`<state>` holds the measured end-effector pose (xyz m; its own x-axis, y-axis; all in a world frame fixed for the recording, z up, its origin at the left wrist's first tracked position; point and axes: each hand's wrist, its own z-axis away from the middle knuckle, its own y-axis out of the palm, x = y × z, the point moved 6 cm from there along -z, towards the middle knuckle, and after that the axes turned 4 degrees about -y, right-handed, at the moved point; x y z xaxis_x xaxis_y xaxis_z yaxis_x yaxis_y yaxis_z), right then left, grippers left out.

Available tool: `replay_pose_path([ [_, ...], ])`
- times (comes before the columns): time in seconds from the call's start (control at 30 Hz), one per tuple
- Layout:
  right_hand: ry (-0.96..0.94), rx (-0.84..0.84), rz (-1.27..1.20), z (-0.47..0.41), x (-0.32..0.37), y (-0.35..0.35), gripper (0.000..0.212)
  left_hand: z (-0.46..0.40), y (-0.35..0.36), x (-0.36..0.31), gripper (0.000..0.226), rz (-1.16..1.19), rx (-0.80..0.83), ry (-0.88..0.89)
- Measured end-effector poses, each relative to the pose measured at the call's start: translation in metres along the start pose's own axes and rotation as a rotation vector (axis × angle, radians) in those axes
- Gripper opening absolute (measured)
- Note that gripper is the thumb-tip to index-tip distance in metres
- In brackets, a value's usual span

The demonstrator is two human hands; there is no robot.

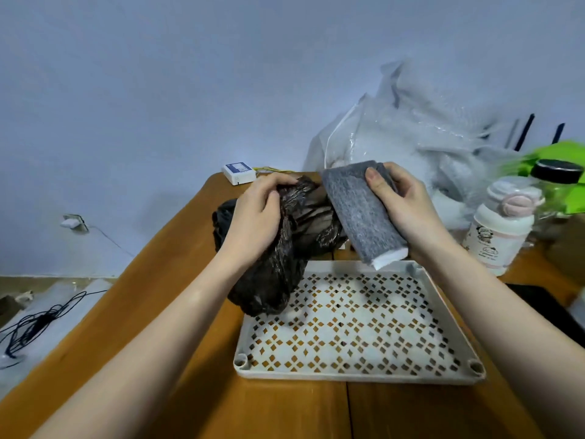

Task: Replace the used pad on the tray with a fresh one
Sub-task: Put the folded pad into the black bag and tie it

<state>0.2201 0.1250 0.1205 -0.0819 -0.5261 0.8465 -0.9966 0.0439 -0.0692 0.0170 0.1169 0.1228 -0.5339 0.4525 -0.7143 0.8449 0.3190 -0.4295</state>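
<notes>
A white perforated tray (446, 308) lies bare on the wooden table, just in front of me. My right hand (405, 204) grips a folded grey pad (361, 217) with a white underside, held tilted above the tray's far edge. My left hand (256, 217) clutches a crumpled black plastic bag (285, 267) that hangs over the tray's far-left corner. The pad's upper end touches the bag's opening near my left fingers.
A heap of clear plastic bags (411, 134) sits at the table's far right. A white bottle with a pink lid (500, 223) and a black-capped jar (557, 175) stand to the right. A small white box (238, 173) rests at the far edge. Cables (34, 324) lie on the floor at left.
</notes>
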Motion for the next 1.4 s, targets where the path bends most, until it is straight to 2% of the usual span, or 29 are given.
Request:
replay_pose_path([
  [0.1, -0.019, -0.06, 0.054, 0.005, 0.006, -0.033, 0.016, -0.001, 0.003, -0.008, 0.033, 0.031, -0.017, -0.13],
  [0.2, -0.022, -0.099, 0.11, 0.012, 0.01, -0.058, 0.011, 0.003, 0.014, -0.013, 0.028, -0.043, 0.038, -0.128],
  [0.3, -0.023, -0.113, 0.16, 0.019, 0.012, -0.075, 0.012, 0.01, 0.034, -0.017, 0.066, -0.335, 0.234, -0.084],
  [0.33, -0.027, -0.119, 0.179, 0.021, 0.013, -0.079, 0.011, 0.013, 0.042, -0.016, 0.071, -0.458, 0.296, -0.074],
  [0.37, -0.032, -0.127, 0.194, 0.023, 0.014, -0.083, 0.01, 0.015, 0.047, -0.016, 0.063, -0.568, 0.317, -0.056],
  [0.43, -0.036, -0.146, 0.206, 0.026, 0.014, -0.09, 0.011, 0.016, 0.05, -0.02, 0.034, -0.662, 0.242, 0.002],
  [0.53, -0.073, -0.183, 0.286, 0.029, 0.017, -0.098, 0.016, 0.013, 0.045, -0.028, 0.014, -0.521, 0.15, 0.029],
  [0.67, -0.144, -0.329, 0.427, 0.029, 0.031, -0.102, 0.029, 0.007, 0.046, -0.035, 0.024, -0.324, 0.222, -0.025],
  [0.73, -0.205, -0.382, 0.407, 0.029, 0.046, -0.096, 0.028, 0.004, 0.047, -0.033, 0.012, -0.19, 0.25, -0.077],
  [0.8, -0.232, -0.351, 0.387, 0.03, 0.057, -0.079, 0.023, 0.002, 0.045, -0.029, 0.002, -0.062, 0.25, -0.134],
  [0.87, -0.203, -0.255, 0.397, 0.031, 0.057, -0.054, 0.015, 0.003, 0.043, -0.028, 0.011, 0.066, 0.236, -0.17],
  [0.93, -0.163, -0.139, 0.432, 0.034, 0.048, -0.028, 0.019, 0.003, 0.04, -0.032, 0.015, 0.165, 0.237, -0.181],
  [1.07, -0.11, -0.061, 0.512, 0.033, 0.015, 0.001, 0.019, 0.002, 0.034, -0.03, 0.024, 0.192, 0.313, -0.188],
  [1.13, -0.084, -0.054, 0.495, 0.03, 0.004, 0.007, 0.02, 0.005, 0.035, -0.023, 0.023, 0.133, 0.431, -0.146],
  [1.2, -0.088, -0.037, 0.463, 0.028, -0.002, 0.015, 0.018, 0.008, 0.035, -0.016, 0.036, 0.08, 0.51, -0.082],
  [1.3, -0.12, -0.043, 0.457, 0.027, -0.006, 0.019, 0.026, 0.005, 0.027, -0.007, 0.043, 0.114, 0.439, -0.063],
  [1.4, -0.132, -0.074, 0.598, 0.027, -0.013, 0.013, 0.058, -0.001, 0.014, 0.0, 0.042, 0.133, 0.344, -0.087],
])
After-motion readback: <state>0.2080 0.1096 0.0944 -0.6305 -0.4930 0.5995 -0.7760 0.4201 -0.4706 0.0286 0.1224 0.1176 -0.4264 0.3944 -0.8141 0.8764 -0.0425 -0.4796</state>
